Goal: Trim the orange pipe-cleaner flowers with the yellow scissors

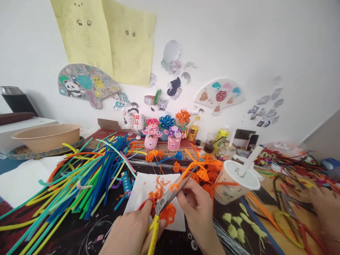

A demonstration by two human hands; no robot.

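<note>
My left hand (135,226) is closed around the handles of a pair of scissors (167,198) with yellow grips. Their blades point up and to the right, spread around an orange pipe cleaner (174,186). Closed on that pipe cleaner near the blade tips is my right hand (198,203). Beneath both hands lies a white sheet of paper (135,186), scattered with orange fuzzy trimmings (160,186). An orange looped pipe-cleaner piece (168,214) rests on the paper below the blades.
A heap of coloured pipe cleaners (87,180) spreads at left. Orange pipe-cleaner flowers (209,173) lie beside a white paper cup (228,184). Small flower pots (174,143) stand at the back. Another person's hand (326,209) is at right, near another pair of scissors (289,212).
</note>
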